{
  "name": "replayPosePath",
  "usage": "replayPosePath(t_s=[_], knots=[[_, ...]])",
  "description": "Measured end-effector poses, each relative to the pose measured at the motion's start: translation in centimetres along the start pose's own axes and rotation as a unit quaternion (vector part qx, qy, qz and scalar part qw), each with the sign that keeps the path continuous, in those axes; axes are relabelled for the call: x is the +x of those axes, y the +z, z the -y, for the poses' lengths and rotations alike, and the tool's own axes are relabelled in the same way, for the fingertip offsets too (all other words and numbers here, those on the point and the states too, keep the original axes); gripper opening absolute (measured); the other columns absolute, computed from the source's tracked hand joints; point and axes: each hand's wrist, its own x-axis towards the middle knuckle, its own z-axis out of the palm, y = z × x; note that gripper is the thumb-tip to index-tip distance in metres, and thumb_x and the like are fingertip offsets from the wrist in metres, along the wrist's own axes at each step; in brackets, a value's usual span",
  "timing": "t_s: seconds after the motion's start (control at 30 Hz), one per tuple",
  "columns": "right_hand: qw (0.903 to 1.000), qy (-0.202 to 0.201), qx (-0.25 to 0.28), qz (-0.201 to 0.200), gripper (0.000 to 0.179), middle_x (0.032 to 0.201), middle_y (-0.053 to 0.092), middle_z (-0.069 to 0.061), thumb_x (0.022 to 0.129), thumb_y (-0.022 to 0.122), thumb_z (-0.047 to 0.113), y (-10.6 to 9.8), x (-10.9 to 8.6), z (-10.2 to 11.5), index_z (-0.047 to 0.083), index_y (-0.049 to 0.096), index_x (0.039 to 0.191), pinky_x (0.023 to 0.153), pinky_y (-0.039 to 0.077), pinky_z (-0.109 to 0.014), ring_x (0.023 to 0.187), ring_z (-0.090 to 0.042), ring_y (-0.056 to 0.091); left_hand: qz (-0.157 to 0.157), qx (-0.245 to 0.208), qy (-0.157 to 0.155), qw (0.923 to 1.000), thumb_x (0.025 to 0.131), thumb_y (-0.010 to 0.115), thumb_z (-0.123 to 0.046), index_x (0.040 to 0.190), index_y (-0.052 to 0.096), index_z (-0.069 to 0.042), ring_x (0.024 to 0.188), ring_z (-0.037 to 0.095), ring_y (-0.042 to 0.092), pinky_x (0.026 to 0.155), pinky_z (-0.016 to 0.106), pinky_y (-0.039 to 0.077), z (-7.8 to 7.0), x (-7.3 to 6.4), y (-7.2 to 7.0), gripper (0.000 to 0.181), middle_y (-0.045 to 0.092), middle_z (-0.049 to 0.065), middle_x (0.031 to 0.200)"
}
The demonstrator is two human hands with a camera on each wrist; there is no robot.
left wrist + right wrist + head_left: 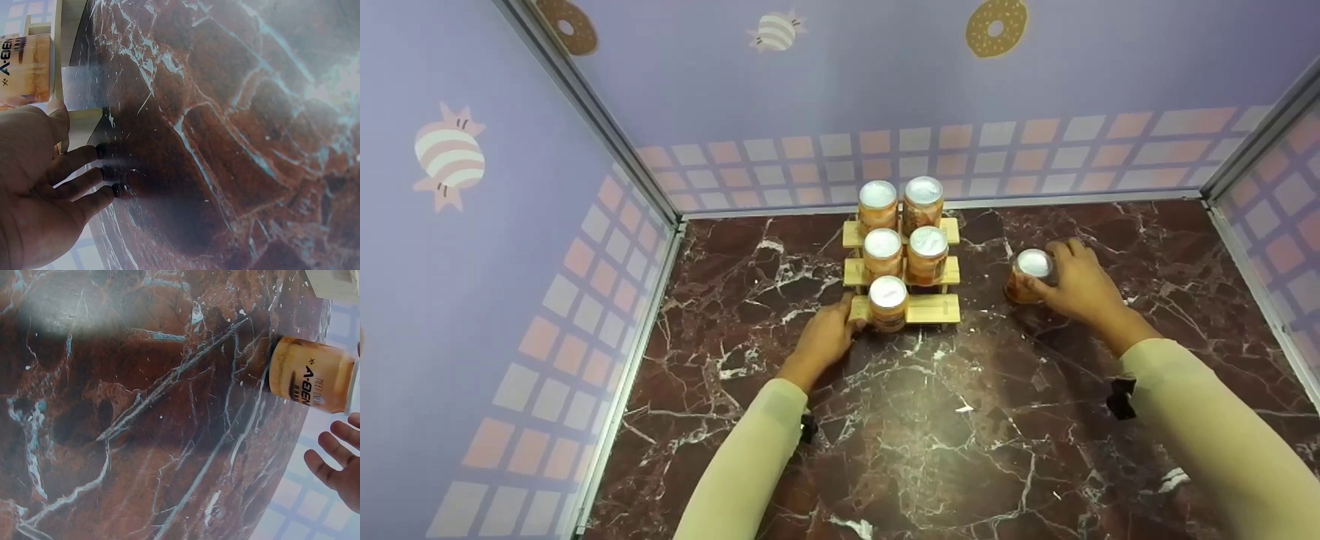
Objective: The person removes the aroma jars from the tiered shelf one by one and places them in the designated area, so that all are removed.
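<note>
My right hand (1081,283) grips an orange can (1024,285) with a silver lid near its top, thumb on one side and fingers on the other. In the right wrist view this can (306,374) bears black lettering and stands upright on the table, its lid end by spread fingers. A three-step wooden display stand (934,308) is left of it. My left hand (823,335) pinches the left end of the lowest step, thumb at its edge. Beside that thumb, a can (888,304) stands on the lowest step.
Two cans stand on the middle step, a left can (883,255) and a right can (928,256). Two more are on the top step, a left can (877,206) and a right can (923,202). A patterned wall (915,90) rises behind the dark marbled table (930,420).
</note>
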Motion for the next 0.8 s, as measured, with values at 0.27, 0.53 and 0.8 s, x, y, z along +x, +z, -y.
replayPosePath(t_s=[0.27, 0.53, 0.8], knots=[[0.9985, -0.016, -0.039, -0.036, 0.084, 0.143, 0.051, -0.04, 0.105, 0.07, 0.054, -0.8, -0.1, 0.9, -0.014, 0.049, 0.15, 0.111, 0.045, -0.079, 0.136, -0.062, 0.047, -0.001, 0.006, 0.007, 1.0, 0.111, 0.06, -0.054, 0.17, 0.044, -0.01, 0.138, 0.04, 0.068, 0.119, 0.054, 0.055, 0.2, 0.2, 0.1, 0.075, 0.068, 0.017, 0.154], [0.9954, -0.033, -0.068, -0.06, 0.081, 0.14, 0.055, -0.034, 0.103, 0.071, 0.056, -1.3, -0.3, 2.3, -0.008, 0.053, 0.149, 0.109, 0.045, -0.08, 0.135, -0.06, 0.05, -0.014, -0.016, 0.017, 0.9996, 0.109, 0.066, -0.05, 0.168, 0.047, -0.01, 0.133, 0.04, 0.071, 0.115, 0.055, 0.058, 0.2, 0.2, 0.2, 0.074, 0.072, 0.016, 0.148], [0.9937, -0.061, -0.065, -0.068, 0.081, 0.141, 0.057, -0.032, 0.103, 0.072, 0.057, -1.2, -0.4, 4.1, -0.006, 0.054, 0.152, 0.111, 0.046, -0.078, 0.132, -0.057, 0.053, -0.021, -0.012, 0.022, 0.9995, 0.108, 0.068, -0.049, 0.165, 0.049, -0.013, 0.13, 0.04, 0.073, 0.111, 0.056, 0.06, 0.3, 0.1, 0.3, 0.07, 0.075, 0.015, 0.142]])
